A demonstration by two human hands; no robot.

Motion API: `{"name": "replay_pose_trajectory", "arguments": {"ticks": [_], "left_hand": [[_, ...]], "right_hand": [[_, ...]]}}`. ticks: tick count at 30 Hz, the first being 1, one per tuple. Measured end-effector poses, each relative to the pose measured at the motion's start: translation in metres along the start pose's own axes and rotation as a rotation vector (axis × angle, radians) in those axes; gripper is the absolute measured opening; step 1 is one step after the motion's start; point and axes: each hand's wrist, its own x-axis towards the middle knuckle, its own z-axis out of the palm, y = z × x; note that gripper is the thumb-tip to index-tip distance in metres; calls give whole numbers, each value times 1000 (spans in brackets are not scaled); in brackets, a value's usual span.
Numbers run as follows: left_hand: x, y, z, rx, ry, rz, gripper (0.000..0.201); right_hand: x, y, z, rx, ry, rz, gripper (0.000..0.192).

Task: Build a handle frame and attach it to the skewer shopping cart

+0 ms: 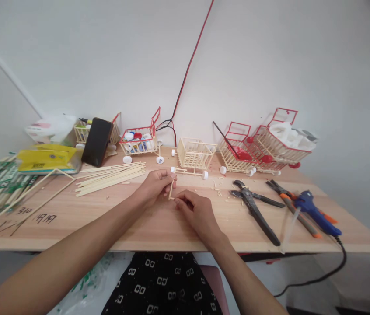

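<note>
Near the middle of the table, my left hand [159,184] is closed in a pinch on a thin wooden stick [171,189] that slants downward. Just to the right, my right hand [195,210] pinches a short wooden piece [172,198] at the stick's lower end, and the two form a small L shape. Whether they are joined I cannot tell. Behind the hands stands a small stick-built cart basket [197,153]. In front of it lies a stick frame [188,172] with white caps at its ends.
Loose sticks [111,176] lie left of my hands. Pliers-like cutters [257,210], orange-handled pliers [298,212] and a blue glue gun [318,214] lie right. Finished-looking carts [141,140] line the wall, with a phone [97,142] and yellow packet [47,158] at left.
</note>
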Motion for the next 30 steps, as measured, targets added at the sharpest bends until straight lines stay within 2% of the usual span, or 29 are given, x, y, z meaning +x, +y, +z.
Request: {"name": "replay_pose_trajectory", "arguments": {"ticks": [30], "left_hand": [[-1,1,2,1,11,-22,29]], "right_hand": [[0,-1,-1,11,-12,3,15]]}}
